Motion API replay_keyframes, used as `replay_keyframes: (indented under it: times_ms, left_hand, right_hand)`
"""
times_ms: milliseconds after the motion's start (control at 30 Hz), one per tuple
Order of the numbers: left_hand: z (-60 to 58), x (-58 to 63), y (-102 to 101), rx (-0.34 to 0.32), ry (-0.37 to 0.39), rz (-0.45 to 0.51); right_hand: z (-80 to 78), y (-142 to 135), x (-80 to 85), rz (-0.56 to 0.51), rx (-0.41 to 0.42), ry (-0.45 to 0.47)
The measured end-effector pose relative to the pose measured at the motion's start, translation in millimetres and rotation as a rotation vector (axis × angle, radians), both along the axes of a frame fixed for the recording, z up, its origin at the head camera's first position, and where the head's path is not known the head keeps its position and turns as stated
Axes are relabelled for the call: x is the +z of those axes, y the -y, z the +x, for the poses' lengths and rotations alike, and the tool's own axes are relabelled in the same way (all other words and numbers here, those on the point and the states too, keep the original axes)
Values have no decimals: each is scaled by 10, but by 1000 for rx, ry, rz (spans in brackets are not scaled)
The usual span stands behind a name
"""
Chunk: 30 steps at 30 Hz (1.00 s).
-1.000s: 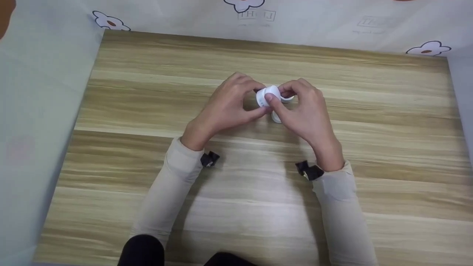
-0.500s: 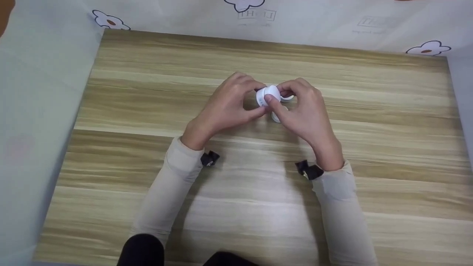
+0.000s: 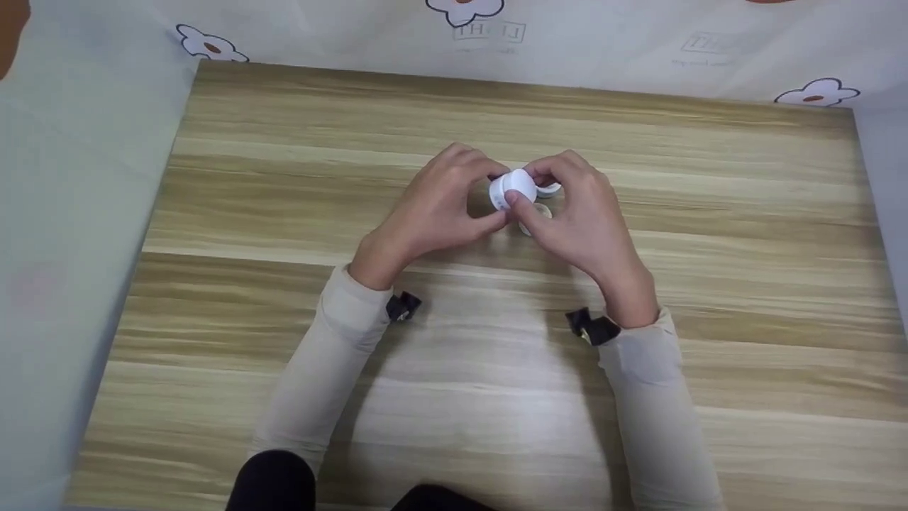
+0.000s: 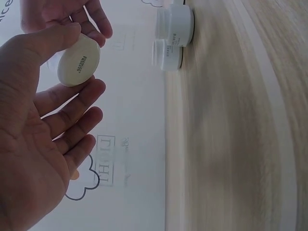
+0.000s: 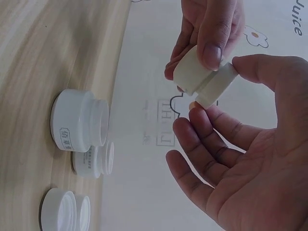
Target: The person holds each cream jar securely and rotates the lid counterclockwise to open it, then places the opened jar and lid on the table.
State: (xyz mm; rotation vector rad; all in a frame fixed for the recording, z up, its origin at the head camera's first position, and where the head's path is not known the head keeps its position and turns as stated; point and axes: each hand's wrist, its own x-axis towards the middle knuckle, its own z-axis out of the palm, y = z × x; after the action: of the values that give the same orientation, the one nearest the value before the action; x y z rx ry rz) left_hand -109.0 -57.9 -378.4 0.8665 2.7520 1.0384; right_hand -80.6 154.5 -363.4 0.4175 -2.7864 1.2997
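My left hand [image 3: 436, 206] pinches a small white cream jar [image 3: 498, 199] between thumb and fingers, its stamped base [image 4: 79, 62] turned toward the left wrist view. Thumb and index finger of my right hand [image 3: 589, 220] grip the jar's white lid [image 5: 219, 84] by its edge. Lid and jar meet face to face, with a step showing between them in the right wrist view. Both are held up above the table. Below them stand two more white jars without lids, a larger one [image 5: 74, 120] and a smaller one [image 5: 86, 161] behind it.
Two loose white lids [image 5: 57, 211] lie on the wooden table [image 3: 454, 341] near the standing jars. A pale wall covering [image 3: 603, 50] with flower prints borders the table's back edge. Black wrist cameras [image 3: 403, 306] sit on both sleeves.
My right hand has shifted slightly left along with the lid, whose round top now faces the head camera more. The left hand keeps its hold on the jar with barely any movement.
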Motion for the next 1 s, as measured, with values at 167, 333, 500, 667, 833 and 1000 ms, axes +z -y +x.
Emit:
replay_keyframes:
  times_ms: [167, 333, 500, 667, 833, 1000]
  left_hand:
    - [2, -28, -1, -11, 5, 1]
    - [3, -30, -6, -21, 7, 7]
    - [4, -23, -15, -31, -1, 2]
    - [5, -25, -31, -50, 9, -15]
    - [8, -31, -30, -53, 18, -25]
    - [16, -38, -28, -51, 23, -24]
  right_hand:
    - [10, -7, -17, 10, 16, 14]
    - [14, -11, -17, 22, 19, 21]
    - [4, 0, -13, 9, -6, 31]
    - [3, -5, -17, 10, -11, 23]
    - [8, -9, -12, 26, 5, 22]
    - [13, -4, -7, 21, 16, 18]
